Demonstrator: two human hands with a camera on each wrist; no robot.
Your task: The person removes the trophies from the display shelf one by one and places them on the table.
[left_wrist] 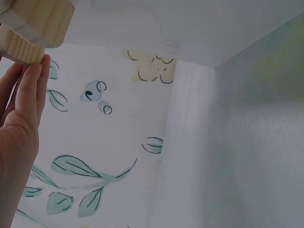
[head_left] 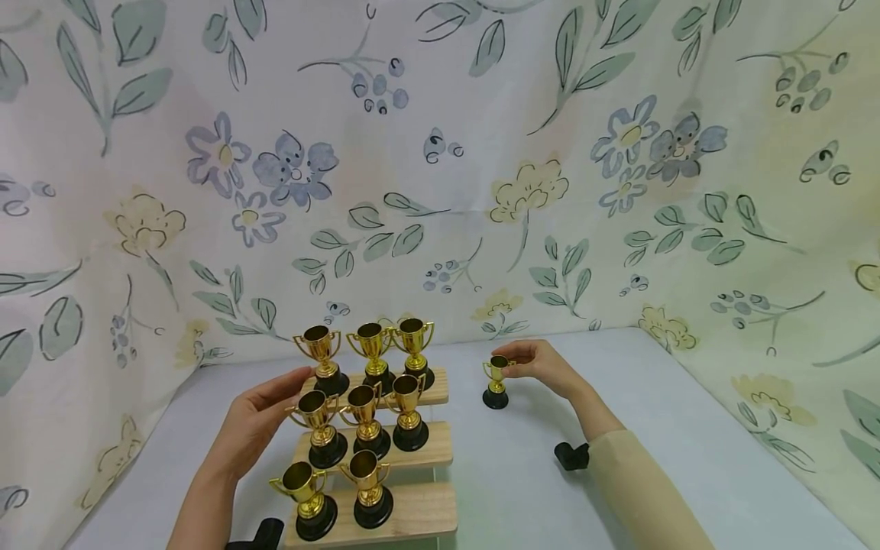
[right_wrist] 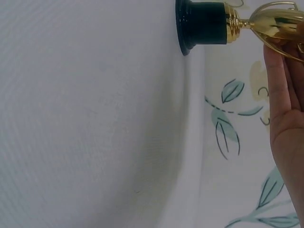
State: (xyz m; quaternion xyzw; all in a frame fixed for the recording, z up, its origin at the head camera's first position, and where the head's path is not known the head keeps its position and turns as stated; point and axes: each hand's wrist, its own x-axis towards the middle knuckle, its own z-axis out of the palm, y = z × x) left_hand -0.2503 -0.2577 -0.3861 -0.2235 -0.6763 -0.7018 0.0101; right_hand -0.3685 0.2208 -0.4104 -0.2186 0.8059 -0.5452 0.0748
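Note:
My right hand (head_left: 543,367) pinches a small gold trophy cup (head_left: 496,374) by its cup, to the right of a tiered wooden stand (head_left: 426,500). In the right wrist view the trophy's black base (right_wrist: 204,23) and gold bowl (right_wrist: 273,23) show, with fingers (right_wrist: 278,80) against the bowl. At the stand's left side is my left hand (head_left: 254,420), its fingers extended towards the upper tier. The left wrist view shows these fingertips (left_wrist: 35,69) touching the end of a wooden plank (left_wrist: 23,47).
Three trophies stand on the top tier (head_left: 440,386), three on the middle tier (head_left: 436,443) and two on the bottom tier, whose right part is bare wood. The stand sits on a white table (head_left: 522,489). Behind it hangs a floral cloth (head_left: 454,153).

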